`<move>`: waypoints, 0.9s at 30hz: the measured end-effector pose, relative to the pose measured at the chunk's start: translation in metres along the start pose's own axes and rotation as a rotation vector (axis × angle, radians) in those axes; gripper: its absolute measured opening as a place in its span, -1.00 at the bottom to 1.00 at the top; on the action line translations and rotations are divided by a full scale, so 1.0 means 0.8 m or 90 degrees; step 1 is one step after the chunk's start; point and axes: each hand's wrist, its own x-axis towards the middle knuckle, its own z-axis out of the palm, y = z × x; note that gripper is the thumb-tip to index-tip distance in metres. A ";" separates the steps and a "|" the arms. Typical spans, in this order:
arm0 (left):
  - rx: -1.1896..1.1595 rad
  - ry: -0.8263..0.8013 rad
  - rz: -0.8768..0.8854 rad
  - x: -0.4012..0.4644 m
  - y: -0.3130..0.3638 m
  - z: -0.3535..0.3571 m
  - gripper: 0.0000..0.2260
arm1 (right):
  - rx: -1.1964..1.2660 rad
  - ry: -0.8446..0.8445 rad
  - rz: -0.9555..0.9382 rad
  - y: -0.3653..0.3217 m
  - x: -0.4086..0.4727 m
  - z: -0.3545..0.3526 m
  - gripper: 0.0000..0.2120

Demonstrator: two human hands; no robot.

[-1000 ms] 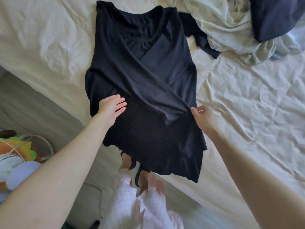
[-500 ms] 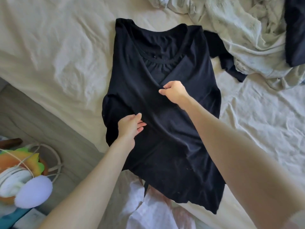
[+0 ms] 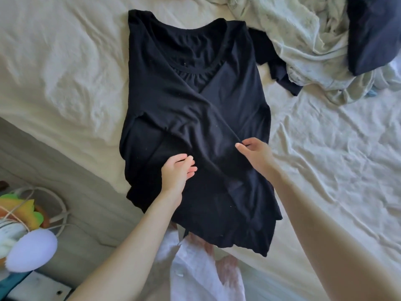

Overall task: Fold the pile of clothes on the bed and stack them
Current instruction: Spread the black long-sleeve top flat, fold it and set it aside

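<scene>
Soft black top [image 3: 191, 109] on wrinkled sheet [image 3: 65, 61] — both hands pinching folds

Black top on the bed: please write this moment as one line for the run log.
stage: folding | black top: flat on bed, sides folded in | left hand: on fabric | right hand: pinching fold | pile: unfolded

Home bedroom, rumpled cream bed sheet [image 3: 65, 61], heaped clothes [image 3: 303, 40], wood-look floor [image 3: 86, 203]

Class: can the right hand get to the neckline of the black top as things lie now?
Probably yes: the right hand rests on the black top, and nothing covers the neckline.
</scene>
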 end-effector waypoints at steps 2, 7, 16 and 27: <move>0.006 0.009 0.009 -0.012 -0.021 0.012 -0.82 | 0.028 -0.013 0.035 0.039 -0.025 -0.016 -0.83; 0.041 -0.055 -0.058 -0.045 -0.082 0.054 -0.79 | 0.041 -0.086 0.119 0.125 -0.075 -0.039 -0.78; -0.128 -0.142 -0.010 -0.097 -0.151 0.095 -0.89 | 0.302 -0.192 0.032 0.172 -0.111 -0.061 -0.86; 0.074 -0.151 -0.033 -0.116 -0.207 0.088 -0.70 | 0.229 -0.165 0.064 0.218 -0.126 -0.034 -0.83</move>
